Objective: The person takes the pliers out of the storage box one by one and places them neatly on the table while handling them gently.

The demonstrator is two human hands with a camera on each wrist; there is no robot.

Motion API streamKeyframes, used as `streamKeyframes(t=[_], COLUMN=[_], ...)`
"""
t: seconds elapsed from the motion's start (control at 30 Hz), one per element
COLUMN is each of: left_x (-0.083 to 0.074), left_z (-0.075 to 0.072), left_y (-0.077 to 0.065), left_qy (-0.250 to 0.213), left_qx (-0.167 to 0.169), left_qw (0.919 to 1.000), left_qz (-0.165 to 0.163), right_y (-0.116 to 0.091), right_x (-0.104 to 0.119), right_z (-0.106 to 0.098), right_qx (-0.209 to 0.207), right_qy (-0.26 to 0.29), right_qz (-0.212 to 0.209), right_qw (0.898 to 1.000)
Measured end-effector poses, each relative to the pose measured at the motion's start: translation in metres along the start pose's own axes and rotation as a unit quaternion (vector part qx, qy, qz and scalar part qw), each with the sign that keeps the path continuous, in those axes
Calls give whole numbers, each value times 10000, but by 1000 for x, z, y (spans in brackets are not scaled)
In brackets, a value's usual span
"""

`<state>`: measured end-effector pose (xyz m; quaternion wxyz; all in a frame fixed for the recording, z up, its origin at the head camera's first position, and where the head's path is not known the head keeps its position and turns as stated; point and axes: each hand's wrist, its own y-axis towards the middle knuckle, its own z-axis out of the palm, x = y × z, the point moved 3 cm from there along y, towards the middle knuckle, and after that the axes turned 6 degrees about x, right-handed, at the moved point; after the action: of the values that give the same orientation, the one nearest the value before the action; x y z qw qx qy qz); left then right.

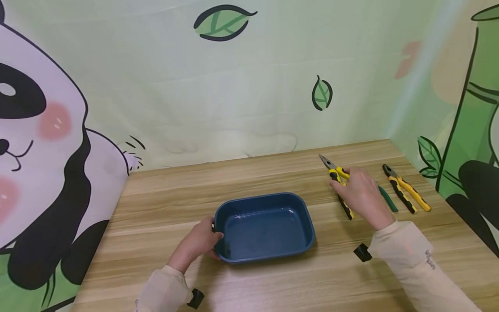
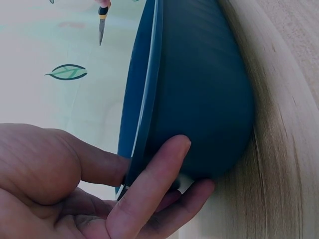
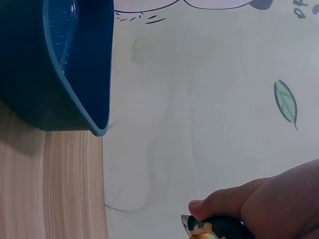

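Note:
An oblong blue plastic basin (image 1: 265,234) sits on the table, nothing inside it. My left hand (image 1: 200,237) grips its left end, thumb over the rim and fingers against the outer wall (image 2: 199,89). To the right of the basin, my right hand (image 1: 364,195) holds needle-nose pliers (image 1: 334,174) by their yellow-and-black handles, jaws pointing to the far left. The left wrist view shows these pliers (image 2: 102,25) against the wall cloth. Only a little of them shows in the right wrist view, beneath the thumb (image 3: 219,199).
Behind my right hand lies a green-handled tool (image 1: 387,199), its head hidden. Farther right lie combination pliers (image 1: 401,186) with yellow-and-black handles. A printed cloth (image 1: 234,95) with leaves and a panda hangs behind the wooden table (image 1: 175,195).

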<state>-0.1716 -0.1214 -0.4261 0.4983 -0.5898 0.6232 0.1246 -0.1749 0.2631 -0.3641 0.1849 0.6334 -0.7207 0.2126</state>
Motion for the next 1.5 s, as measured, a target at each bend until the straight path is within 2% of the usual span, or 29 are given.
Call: streamKeyframes(t=[0.47,0.77,1.23,1.5], left_x=[-1,-2,-1,0], left_z=[0,0,0,0], left_y=[2,-1,0,1], left_qy=[8,-26,9,-12], left_qx=[39,-10,29,47], left_qw=[10000,10000,10000,10000], left_qz=[-10,-11,-53,-50], right_y=[5,10,16,19], right_x=[-4,1,2,3], right_z=[1,1,5,9], right_qx=[10,-152,-34,-24], right_qy=[39,-63,-25,-102], right_qz=[234,71,292,179], right_qw=[9997,9998,9996,9998])
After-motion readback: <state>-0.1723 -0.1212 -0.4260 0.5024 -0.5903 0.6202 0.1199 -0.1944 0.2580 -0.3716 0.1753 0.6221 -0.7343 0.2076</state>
